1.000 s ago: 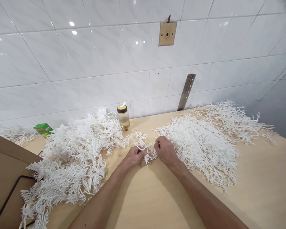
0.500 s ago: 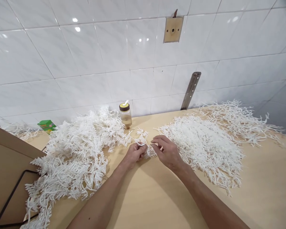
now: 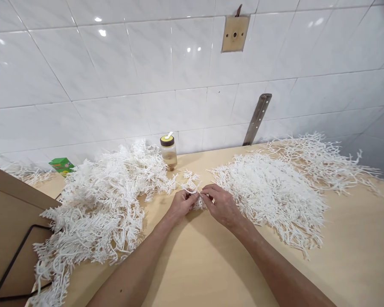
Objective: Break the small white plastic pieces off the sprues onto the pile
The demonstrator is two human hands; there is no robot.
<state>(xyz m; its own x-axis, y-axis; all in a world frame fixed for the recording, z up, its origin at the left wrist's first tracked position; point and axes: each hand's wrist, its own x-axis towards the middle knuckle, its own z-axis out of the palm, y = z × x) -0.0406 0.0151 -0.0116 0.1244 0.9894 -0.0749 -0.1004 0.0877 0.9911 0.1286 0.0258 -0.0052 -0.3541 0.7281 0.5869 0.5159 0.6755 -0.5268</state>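
Note:
My left hand point(image 3: 183, 202) is closed in a pinch on a white branching plastic sprig point(image 3: 192, 190), part of which curves up above the fingers. My right hand point(image 3: 220, 204) meets it from the right, thumb and forefinger pinched together at the left fingertips; what lies between those fingers is too small to make out. A few loose white bits point(image 3: 190, 175) lie just beyond the hands. To the left rises a large heap of white sprigs point(image 3: 109, 200). A flatter pile of thin white sprigs point(image 3: 275, 192) spreads out on the right.
A lidded jar point(image 3: 169, 154) with liquid stands by the tiled wall point(image 3: 153, 64). At left are a green box point(image 3: 61, 165) and a brown board point(image 3: 13, 238) with a black wire frame. A metal strip point(image 3: 257, 119) leans on the wall. More branches point(image 3: 326, 162) lie back right on the table point(image 3: 185, 273).
My right hand has moved left, and its fingertips have closed in a pinch against those of my left hand. My left hand keeps its hold on the sprig. The view has shifted slightly.

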